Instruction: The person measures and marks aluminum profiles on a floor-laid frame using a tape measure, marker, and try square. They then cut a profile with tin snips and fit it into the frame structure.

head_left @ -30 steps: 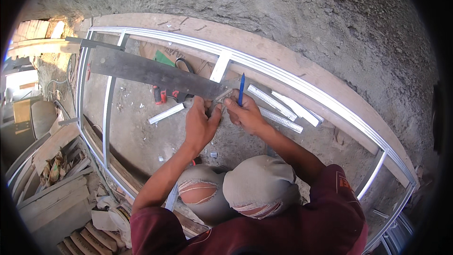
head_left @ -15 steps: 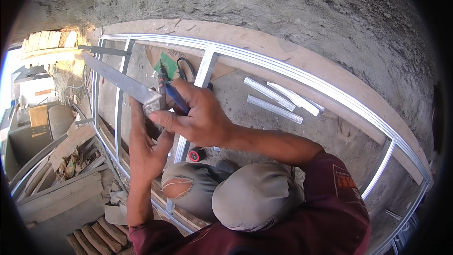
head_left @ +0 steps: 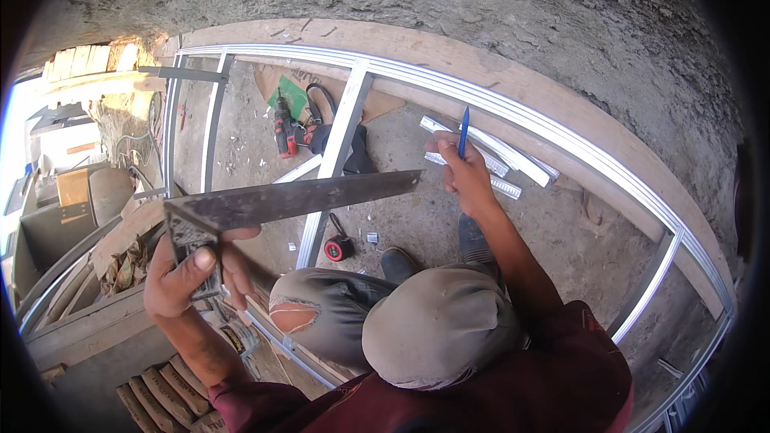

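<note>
My left hand point(head_left: 172, 277) is closed round the handle of a try square point(head_left: 297, 197), at the left above the metal frame. Its flat steel blade points to the right, almost level, and ends short of my other hand. My right hand point(head_left: 467, 175) grips a blue pen point(head_left: 464, 127) that stands upright with its tip up. Beyond that hand, short metal channel pieces point(head_left: 513, 162) lie on the floor, partly hidden by it. Below the blade, between the frame and my boots, is a red and black tape measure point(head_left: 338, 248).
A long metal stud frame point(head_left: 513, 98) curves across the floor along a wooden board point(head_left: 385, 42) and a rough wall. Inside it lie a red and black drill point(head_left: 285, 132), a dark pouch point(head_left: 353, 148) and a green sheet point(head_left: 293, 98). Packed bags point(head_left: 164, 393) sit at lower left.
My hands have moved apart: the left went down and left, turning the try square's blade to point right. My right hand moved right with the pen, now upright.
</note>
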{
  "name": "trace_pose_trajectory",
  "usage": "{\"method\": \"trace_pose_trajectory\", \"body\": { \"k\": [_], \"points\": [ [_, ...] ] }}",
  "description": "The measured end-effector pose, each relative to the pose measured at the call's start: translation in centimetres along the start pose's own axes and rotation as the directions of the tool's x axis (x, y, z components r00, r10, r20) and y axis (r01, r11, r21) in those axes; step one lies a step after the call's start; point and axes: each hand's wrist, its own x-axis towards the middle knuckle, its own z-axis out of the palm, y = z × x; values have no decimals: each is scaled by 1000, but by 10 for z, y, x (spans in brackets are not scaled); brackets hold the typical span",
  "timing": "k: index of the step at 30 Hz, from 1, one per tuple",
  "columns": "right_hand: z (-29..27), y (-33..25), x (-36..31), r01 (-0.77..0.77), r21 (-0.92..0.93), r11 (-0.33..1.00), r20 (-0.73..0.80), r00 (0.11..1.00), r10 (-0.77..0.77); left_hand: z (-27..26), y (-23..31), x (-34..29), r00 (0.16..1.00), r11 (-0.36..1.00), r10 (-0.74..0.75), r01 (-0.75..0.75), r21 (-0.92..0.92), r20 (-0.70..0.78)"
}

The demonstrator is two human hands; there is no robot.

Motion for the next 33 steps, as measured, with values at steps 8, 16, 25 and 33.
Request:
{"method": "trace_pose_trajectory", "body": {
  "k": [8,16,25,33],
  "points": [
    [-4,55,44,306,-575,759,8,930,-369,5,-81,143,960,900,-211,264,348,-182],
    [-7,68,60,284,-629,723,-15,926,-377,8,-117,178,982,959,-25,77,273,-190],
    [3,-83,-46,217,-477,852,455,890,29,47,-29,27,955,908,291,-258,330,-55],
    [28,-123,-58,169,-81,982,580,810,-91,42,-22,-60,667,747,661,-542,386,-343]
  ]
}}
